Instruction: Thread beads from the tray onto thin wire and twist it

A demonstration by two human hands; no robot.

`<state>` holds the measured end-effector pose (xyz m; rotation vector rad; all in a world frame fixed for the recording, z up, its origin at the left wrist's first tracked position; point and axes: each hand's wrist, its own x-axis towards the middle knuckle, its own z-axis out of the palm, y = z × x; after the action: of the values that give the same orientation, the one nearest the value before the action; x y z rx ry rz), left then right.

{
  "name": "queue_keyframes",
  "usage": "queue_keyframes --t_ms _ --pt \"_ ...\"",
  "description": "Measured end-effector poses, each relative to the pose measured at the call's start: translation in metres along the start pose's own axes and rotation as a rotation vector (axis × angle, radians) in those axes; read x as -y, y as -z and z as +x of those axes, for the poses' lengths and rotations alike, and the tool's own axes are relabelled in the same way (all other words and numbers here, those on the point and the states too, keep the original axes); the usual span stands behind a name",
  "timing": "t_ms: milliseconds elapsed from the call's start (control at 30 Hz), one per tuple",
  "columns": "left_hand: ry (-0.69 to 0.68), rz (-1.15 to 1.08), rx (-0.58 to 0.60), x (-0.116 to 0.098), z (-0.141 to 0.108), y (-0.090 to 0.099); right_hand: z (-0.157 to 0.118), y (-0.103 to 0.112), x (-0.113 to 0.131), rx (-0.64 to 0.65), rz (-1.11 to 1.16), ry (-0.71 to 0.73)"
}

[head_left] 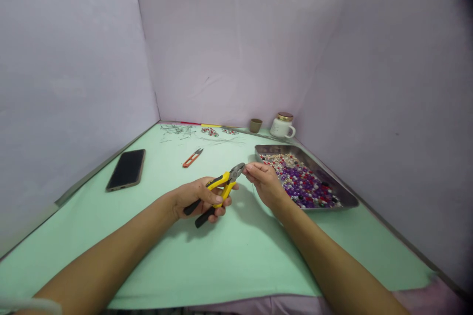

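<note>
My left hand (201, 198) is wrapped round a pair of pliers (223, 188) with yellow and black handles, jaws pointing up and to the right. Right at the tip of the jaws, the fingers of my right hand (265, 182) are pinched together. Whatever they hold is too small to make out; a faint thin line seems to hang below them. Beside my right hand stands a metal tray (351, 201) of mixed beads (305, 179), purple, red, white and dark. Both hands are above the green tabletop (236, 256).
A phone (127, 168) lies at the left. Orange thread snips (192, 157) rest beyond the pliers. Toward the back are cut wires (177, 130), small beaded clusters (210, 132), a brown cup (255, 125) and a lidded white mug (283, 126). Pale walls (236, 49) enclose the table.
</note>
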<state>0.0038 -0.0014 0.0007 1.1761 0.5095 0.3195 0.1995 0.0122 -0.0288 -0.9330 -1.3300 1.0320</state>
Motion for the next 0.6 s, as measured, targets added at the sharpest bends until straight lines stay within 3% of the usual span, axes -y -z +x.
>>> queue_keyframes --t_ms 200,333,500,600 --pt "0.006 0.923 -0.437 0.001 0.004 -0.005 -0.002 -0.004 -0.001 -0.096 -0.259 -0.151" --pt "0.09 1.308 -0.605 0.011 0.008 -0.006 -0.002 -0.007 -0.005 -0.101 -0.354 -0.204" --pt "0.105 1.544 -0.742 0.016 0.011 -0.013 -0.002 -0.006 -0.007 -0.072 -0.377 -0.167" --pt "0.034 1.385 -0.709 0.01 0.008 -0.015 -0.001 -0.003 -0.005 -0.042 -0.309 -0.132"
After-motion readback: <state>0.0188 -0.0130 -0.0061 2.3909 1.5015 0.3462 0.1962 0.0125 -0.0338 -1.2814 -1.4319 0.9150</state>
